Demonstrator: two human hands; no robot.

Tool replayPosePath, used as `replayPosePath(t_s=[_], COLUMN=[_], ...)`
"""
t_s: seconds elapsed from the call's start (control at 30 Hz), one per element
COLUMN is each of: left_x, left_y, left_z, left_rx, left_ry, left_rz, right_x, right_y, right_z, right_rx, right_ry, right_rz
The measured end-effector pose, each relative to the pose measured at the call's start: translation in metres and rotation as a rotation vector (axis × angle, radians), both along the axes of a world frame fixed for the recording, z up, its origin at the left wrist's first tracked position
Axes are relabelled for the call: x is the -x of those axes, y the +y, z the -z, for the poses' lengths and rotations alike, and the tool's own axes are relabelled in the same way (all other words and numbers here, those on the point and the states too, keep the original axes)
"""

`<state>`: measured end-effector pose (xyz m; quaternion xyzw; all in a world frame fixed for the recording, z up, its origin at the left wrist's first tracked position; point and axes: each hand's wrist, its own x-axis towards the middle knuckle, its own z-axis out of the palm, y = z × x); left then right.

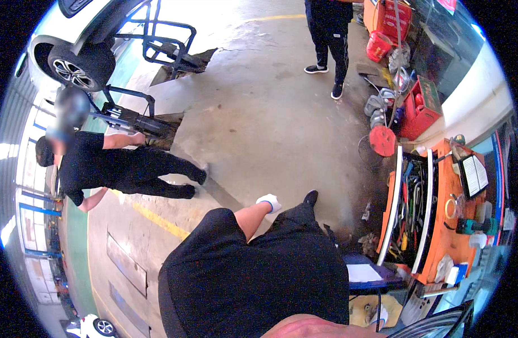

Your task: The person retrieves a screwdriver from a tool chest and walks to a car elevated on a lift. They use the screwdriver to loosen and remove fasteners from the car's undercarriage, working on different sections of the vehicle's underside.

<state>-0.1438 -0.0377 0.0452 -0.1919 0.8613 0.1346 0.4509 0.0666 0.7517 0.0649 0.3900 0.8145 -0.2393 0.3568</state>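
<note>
My left hand (268,203), in a white glove with a blue cuff edge, hangs over the concrete floor (242,129) ahead of my black clothing. It looks rounded and washed out, so its finger pose is unclear, and nothing visibly sticks out of it. At the lower edge, what looks like my right hand (380,318), also white-gloved, shows only in part beside a yellowish flat surface (360,308). Its fingers are hidden. Above it stands a dark blue table (391,276) bearing a white sheet (363,273).
An orange tool cabinet (453,242) on the right has a drawer of hand tools (412,208) pulled out. Beyond are a red crate (421,107) and red bucket (378,46). A co-worker (118,169) stands left near a raised white car (73,34); another person (329,39) stands ahead.
</note>
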Motion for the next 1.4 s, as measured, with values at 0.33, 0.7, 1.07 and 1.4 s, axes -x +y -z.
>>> replayPosePath(t_s=[0.33,0.7,1.07,1.4], left_x=[0.002,0.121,0.217,0.284], left_y=[0.031,0.174,0.401,0.485], left_z=[0.027,-0.019,-0.038,-0.008], left_rx=[-0.138,-0.52,-0.945,-0.921], left_ry=[0.203,0.43,0.322,0.356], left_rz=[0.009,0.339,0.611,0.817], right_x=[0.016,0.01,0.036,0.097], right_y=[-0.031,-0.062,-0.074,-0.099], right_z=[-0.042,-0.054,-0.078,-0.115], right_rx=[-0.288,-0.194,0.053,-0.007], right_ry=[0.035,0.103,0.171,0.117], right_rz=[-0.72,0.149,0.571,1.099])
